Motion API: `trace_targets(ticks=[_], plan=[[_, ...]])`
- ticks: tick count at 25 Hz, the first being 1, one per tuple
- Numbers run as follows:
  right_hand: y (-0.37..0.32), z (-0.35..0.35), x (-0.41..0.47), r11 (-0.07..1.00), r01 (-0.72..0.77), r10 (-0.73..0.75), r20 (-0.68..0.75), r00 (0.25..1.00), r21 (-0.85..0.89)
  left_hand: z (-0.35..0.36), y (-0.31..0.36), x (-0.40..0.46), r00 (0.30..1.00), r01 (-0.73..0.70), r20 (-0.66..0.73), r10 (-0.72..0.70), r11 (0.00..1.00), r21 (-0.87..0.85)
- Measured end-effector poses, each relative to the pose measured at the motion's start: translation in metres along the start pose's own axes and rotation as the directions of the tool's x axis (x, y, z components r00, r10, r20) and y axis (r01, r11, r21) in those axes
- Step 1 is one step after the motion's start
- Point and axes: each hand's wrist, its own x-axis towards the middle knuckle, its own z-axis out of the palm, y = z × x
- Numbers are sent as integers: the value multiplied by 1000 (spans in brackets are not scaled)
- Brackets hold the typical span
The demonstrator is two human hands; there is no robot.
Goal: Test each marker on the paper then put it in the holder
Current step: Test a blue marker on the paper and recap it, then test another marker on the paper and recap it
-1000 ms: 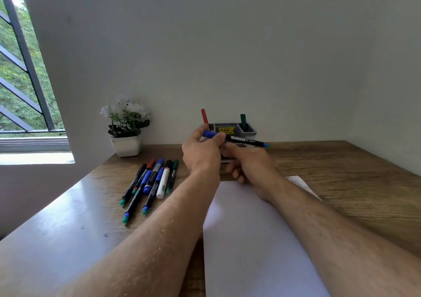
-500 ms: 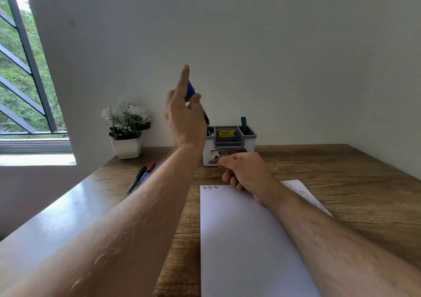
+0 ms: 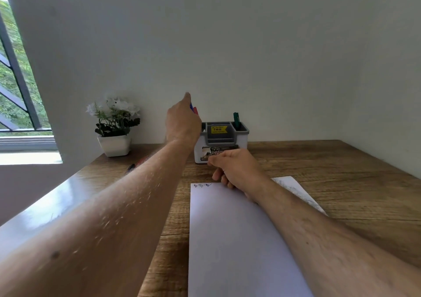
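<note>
Above the holder's [image 3: 220, 137] left end, the left hand [image 3: 182, 123] grips a blue marker [image 3: 191, 107] upright, probably to drop it in beside the red one [image 3: 195, 110]. The right hand [image 3: 235, 167] rests loosely curled on the paper's [image 3: 237, 239] far edge, likely steadying the sheet; whether it holds anything I cannot tell. I count three test marks [image 3: 201, 185], one green marker [image 3: 236, 118] standing beyond the right hand, and two more on the surface [image 3: 330, 171] under the left forearm.

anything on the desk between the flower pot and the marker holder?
Head view: the left hand and forearm cross that stretch, hiding most of it. Marker tips peek out below the arm, nearer the camera.
</note>
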Motion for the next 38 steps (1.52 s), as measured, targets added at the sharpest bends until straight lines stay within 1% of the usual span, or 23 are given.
trace_targets(ticks=[2, 8, 14, 16, 17, 18, 21, 23, 25, 30, 33, 35, 38], plan=[[0, 1, 1, 1000, -4, 4, -3, 1000, -5, -1, 2, 4, 1000, 3, 18, -4, 997, 71], [-1, 2, 1, 1000, -22, 22, -8, 1000, -12, -1, 3, 4, 996, 75, 42, -83, 984, 162], [0, 2, 1, 1000, -8, 8, -2, 1000, -19, -25, 5, -8, 988, 150, -11, -151, 987, -50], [-1, 2, -1, 999, 9, -9, 7, 1000, -31, -40, 2, -9, 980, 200, 14, -199, 975, -101], [-1, 1, -3, 999, 17, -16, 11, 1000, -35, -48, 0, -12, 973, 228, 48, -225, 970, -82], [-1, 1, -3, 999, 22, -21, 14, 1000, -37, -53, -4, -15, 964, 253, 92, -250, 967, -26], [-4, 0, -6, 999, 26, -25, 17, 1000, -42, -64, -18, -28, 929, 278, 197, -314, 942, 189], [-4, 0, -8, 998, 29, -28, 18, 999, -54, -67, -24, -36, 910, 263, 243, -336, 921, 287], [-4, 0, -8, 997, 33, -32, 21, 999, -64, -69, -28, -43, 912, 210, 260, -317, 906, 368], [-4, 1, -7, 996, 43, -42, 19, 999, -78, -66, -32, -54, 965, 25, 219, -143, 884, 466], [-4, 1, -6, 995, 40, -39, 16, 999, -88, -64, -31, -58, 972, -58, 221, -82, 827, 560], [-4, 2, -6, 995, 41, -40, 17, 999, -92, -62, -32, -58, 968, -75, 237, -84, 803, 591], [-5, 1, -6, 995, 44, -42, 24, 999, -88, -57, -32, -57, 953, -37, 269, -143, 822, 568]])
